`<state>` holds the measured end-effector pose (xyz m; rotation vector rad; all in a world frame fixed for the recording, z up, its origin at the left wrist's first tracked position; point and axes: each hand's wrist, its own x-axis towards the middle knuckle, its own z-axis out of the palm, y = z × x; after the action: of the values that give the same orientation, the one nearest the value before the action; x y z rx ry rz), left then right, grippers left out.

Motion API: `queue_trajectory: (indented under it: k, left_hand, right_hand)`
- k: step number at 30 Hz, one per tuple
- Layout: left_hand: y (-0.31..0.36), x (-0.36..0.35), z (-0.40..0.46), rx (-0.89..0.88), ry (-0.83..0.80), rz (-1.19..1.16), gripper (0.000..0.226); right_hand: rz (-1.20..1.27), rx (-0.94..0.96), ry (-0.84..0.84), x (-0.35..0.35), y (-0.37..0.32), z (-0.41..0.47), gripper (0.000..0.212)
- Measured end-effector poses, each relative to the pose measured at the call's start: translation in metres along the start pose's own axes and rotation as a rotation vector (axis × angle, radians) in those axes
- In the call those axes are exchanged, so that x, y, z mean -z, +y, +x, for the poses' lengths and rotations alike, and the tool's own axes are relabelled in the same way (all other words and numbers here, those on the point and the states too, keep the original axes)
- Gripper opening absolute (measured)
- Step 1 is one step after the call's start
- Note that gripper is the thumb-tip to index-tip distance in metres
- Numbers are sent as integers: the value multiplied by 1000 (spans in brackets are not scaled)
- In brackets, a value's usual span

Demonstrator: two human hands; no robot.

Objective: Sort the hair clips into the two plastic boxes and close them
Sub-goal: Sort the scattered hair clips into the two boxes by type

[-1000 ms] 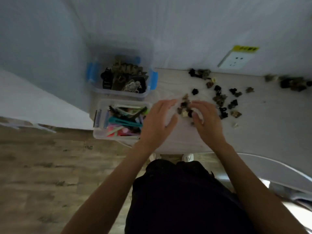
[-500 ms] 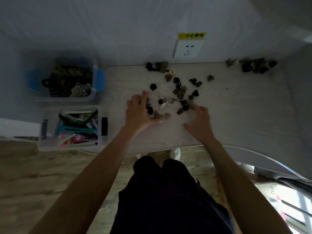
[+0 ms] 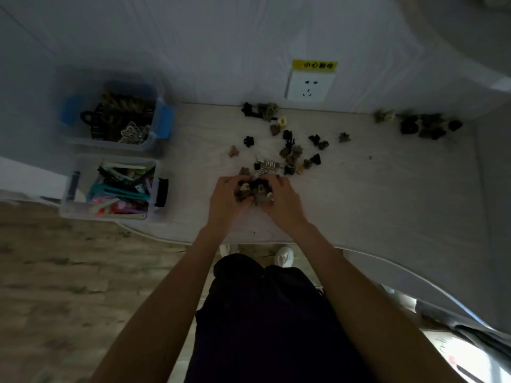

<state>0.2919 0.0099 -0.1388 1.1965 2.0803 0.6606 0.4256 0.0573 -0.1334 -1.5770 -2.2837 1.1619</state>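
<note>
Near the front edge of the pale wood-grain worktop [image 3: 373, 194], the left hand [image 3: 225, 200] and the right hand [image 3: 284, 201] were cupped toward each other, their fingers curled around a heaped handful of small dark and tan claw hair clips [image 3: 253, 190] gathered between them. More loose small claw clips [image 3: 293, 153] lay scattered just beyond the hands, a further dark clump of clips [image 3: 423, 125] sat well apart at the far right by the wall, and a few bright metal clips [image 3: 266, 164] rested just behind the handful. At the left end of the worktop stood the two open containers: the far clear plastic box with blue latches [image 3: 163, 117], which held dark and tan claw clips, and the near clear plastic box with black latches [image 3: 161, 187], filled with long colourful flat clips. A white wall socket [image 3: 309, 87] with a yellow label was fixed above the scatter. Judging by the contents, the handful probably belonged in the far box. The likely trouble was spillage: a loose two-handed scoop carried sideways could shed clips through the gaps, or over the nearby front edge to the floor, and some might drop into the near box on the way.
</note>
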Motion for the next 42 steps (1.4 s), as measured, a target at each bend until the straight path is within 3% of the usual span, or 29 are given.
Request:
queue_trajectory:
  k: [4, 9, 12, 19, 25, 33, 39, 42]
  left_hand:
    - [-1, 3, -1, 67, -33, -28, 50]
    - [-13, 11, 5, -10, -6, -4, 35]
    - [-20, 15, 9, -13, 19, -93, 25]
    - [-18, 13, 12, -57, -62, -55, 26]
    - [-7, 27, 15, -54, -119, -249, 25]
    - [19, 105, 16, -215, 151, -365, 22]
    - [-18, 196, 38, -174, 386, -328, 23]
    - [-44, 219, 50, -64, 385, -232, 26]
  right_hand:
    - [154, 8, -97, -4, -6, -2, 63]
    - [139, -133, 116, -14, -18, 6, 41]
    - [113, -139, 153, -17, -21, 8, 32]
    - [0, -158, 112, -22, -26, 17, 45]
    - [189, -164, 208, -14, -24, 18, 37]
    - [376, 116, 227, 26, -100, 35, 36]
    - [400, 326, 68, 0, -196, 96, 39]
    - [281, 351, -21, -18, -223, 119, 40]
